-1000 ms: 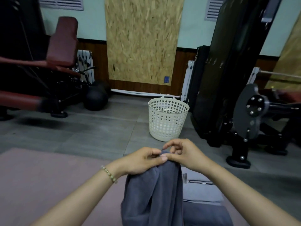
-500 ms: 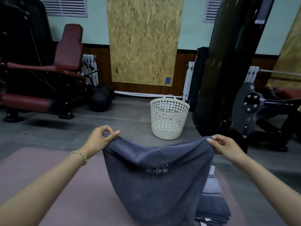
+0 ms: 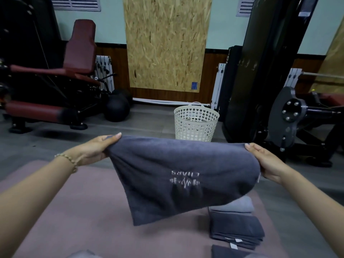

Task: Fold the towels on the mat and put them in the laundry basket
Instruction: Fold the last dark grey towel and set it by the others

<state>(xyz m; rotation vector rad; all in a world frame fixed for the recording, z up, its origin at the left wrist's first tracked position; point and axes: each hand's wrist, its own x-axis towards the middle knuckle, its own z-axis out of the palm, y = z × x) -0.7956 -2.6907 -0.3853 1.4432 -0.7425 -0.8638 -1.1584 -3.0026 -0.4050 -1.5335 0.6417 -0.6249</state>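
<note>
The dark grey terry towel with a white stitched logo (image 3: 178, 175) hangs in the air above the dusty-pink floor mat (image 3: 74, 211), stretched between both hands. The left hand (image 3: 95, 149), at ten o'clock of the cloth, pinches one top corner with its thumb laid over the edge. The right hand (image 3: 264, 162), at three o'clock, grips the opposite corner. The sheet seems uneven: its lower corner droops towards seven o'clock, while the right side bunches under the grip. To fold it cleanly, the top edge should probably be pulled level and taut before it is lowered flat, then corner matched to corner. A stack of folded grey towels (image 3: 236, 226) lies on the mat at five o'clock. The white perforated plastic laundry basket (image 3: 196, 125) stands on the floor at twelve o'clock, beyond the mat.
</note>
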